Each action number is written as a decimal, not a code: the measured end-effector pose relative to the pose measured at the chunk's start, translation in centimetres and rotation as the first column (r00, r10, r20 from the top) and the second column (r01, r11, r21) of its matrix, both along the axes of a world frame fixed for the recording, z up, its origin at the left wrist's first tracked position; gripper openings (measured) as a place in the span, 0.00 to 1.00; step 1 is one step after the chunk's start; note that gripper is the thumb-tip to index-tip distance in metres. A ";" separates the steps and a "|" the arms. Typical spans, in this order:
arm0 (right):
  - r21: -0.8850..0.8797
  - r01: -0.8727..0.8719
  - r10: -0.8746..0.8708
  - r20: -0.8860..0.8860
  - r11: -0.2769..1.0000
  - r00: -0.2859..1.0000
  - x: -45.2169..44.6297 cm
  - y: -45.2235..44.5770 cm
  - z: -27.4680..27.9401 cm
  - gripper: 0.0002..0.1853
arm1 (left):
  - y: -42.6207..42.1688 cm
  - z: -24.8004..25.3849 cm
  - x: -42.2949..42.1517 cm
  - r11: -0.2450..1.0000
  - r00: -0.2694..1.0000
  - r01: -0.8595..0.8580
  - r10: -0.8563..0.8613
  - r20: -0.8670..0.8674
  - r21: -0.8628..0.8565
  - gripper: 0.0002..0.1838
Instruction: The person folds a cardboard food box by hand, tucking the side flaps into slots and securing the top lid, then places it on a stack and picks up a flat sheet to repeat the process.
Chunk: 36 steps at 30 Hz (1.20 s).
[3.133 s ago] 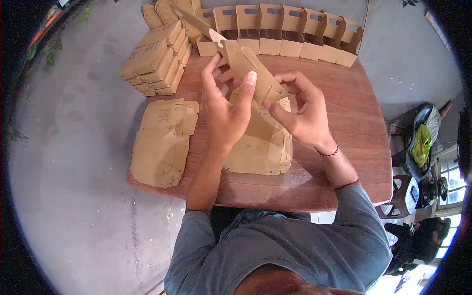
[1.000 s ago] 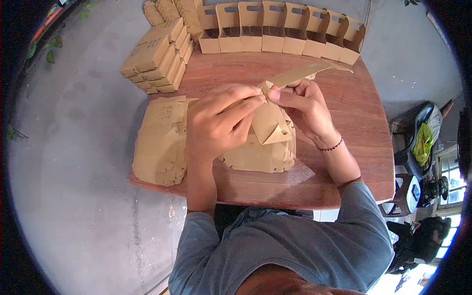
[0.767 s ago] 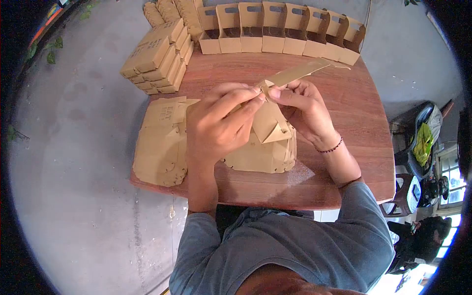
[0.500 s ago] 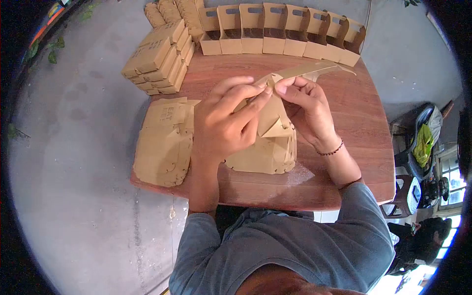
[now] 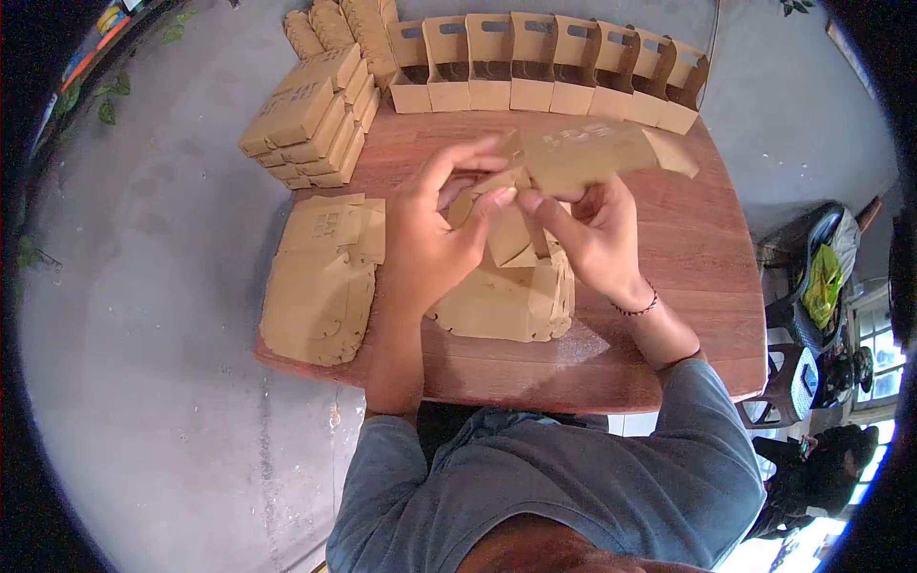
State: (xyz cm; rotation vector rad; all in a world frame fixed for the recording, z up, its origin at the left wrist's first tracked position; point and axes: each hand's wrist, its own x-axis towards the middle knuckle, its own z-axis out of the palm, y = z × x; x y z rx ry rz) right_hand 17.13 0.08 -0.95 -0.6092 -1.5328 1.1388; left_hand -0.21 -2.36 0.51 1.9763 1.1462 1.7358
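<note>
A partly folded cardboard box (image 5: 592,155) is held above the table, its printed panel stretching to the right and slightly blurred. My left hand (image 5: 444,224) grips its left side, thumb at a folded corner. My right hand (image 5: 597,234) pinches the same corner from the right, the two thumbs almost touching. Beneath the hands lies a stack of flat cardboard blanks (image 5: 501,301), partly covered by the held box. Another stack of flat blanks with printing (image 5: 320,277) rests at the table's left edge.
Folded boxes (image 5: 306,110) are piled at the back left, beside upright cardboard pieces (image 5: 368,38). Several open handled carriers (image 5: 535,62) stand in a row along the back of the wooden table (image 5: 688,277). At the right are a stool (image 5: 788,382) and a person in dark clothes (image 5: 812,477).
The held box has turned so that its printed panel faces up. My left hand has rotated, its thumb now showing at the corner, and both hands have lowered slightly.
</note>
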 end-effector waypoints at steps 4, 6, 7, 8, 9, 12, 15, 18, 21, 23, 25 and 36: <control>0.336 0.096 -0.161 0.171 0.937 0.972 -0.3 0.2 -0.9 0.14 | 0.0 -0.7 -0.7 0.990 0.999 0.047 -0.046 0.013 -0.135 0.12; 0.327 0.108 -0.181 0.204 0.939 0.962 -0.2 0.4 -1.8 0.14 | -0.6 -0.5 -0.7 0.987 1.000 0.020 -0.020 0.007 -0.161 0.10; 0.321 0.122 -0.204 0.237 0.939 0.950 -0.2 0.4 -1.9 0.13 | -0.9 -0.5 -0.7 0.983 1.000 -0.004 0.004 0.002 -0.186 0.08; 0.323 0.113 -0.197 0.240 0.940 0.951 -0.2 0.4 -1.7 0.13 | -1.0 -0.7 -0.9 0.983 1.000 -0.011 0.012 0.005 -0.184 0.08; 0.360 0.072 -0.187 0.294 0.930 0.937 -0.2 0.3 -1.3 0.14 | -1.1 -1.3 -1.1 0.990 0.999 -0.031 0.032 0.004 -0.135 0.08; 0.442 0.042 -0.220 0.360 0.896 0.907 -0.7 0.3 -1.6 0.15 | -1.3 -2.8 -1.6 0.995 0.997 -0.074 0.074 -0.005 -0.062 0.07; 0.525 0.029 -0.265 0.381 0.851 0.886 -0.5 0.3 -0.5 0.17 | -0.8 -2.9 -1.3 0.995 0.992 -0.096 0.096 0.078 -0.008 0.07; 0.445 0.034 -0.183 0.296 0.895 0.937 -0.2 0.1 1.4 0.17 | -1.0 -2.2 -1.7 0.994 0.978 -0.107 0.101 0.183 0.025 0.08; 0.287 0.022 -0.099 0.258 0.958 0.961 1.8 1.6 1.3 0.18 | -0.8 -1.8 -2.6 0.981 0.982 -0.150 0.133 0.134 0.127 0.12; -0.068 0.046 -0.043 0.048 0.997 0.998 3.4 1.6 2.4 0.15 | -0.6 -1.3 -3.1 0.960 0.983 -0.180 0.171 0.060 0.216 0.15; -0.097 -0.191 0.169 -0.198 0.977 0.966 5.3 2.7 3.2 0.13 | -0.9 -0.3 -3.5 0.948 0.970 -0.212 0.233 -0.062 0.235 0.18; -0.007 -0.202 0.191 -0.295 0.979 0.936 6.8 1.5 4.6 0.03 | -0.1 2.3 -2.6 0.871 0.936 -0.149 0.277 -0.218 0.468 0.12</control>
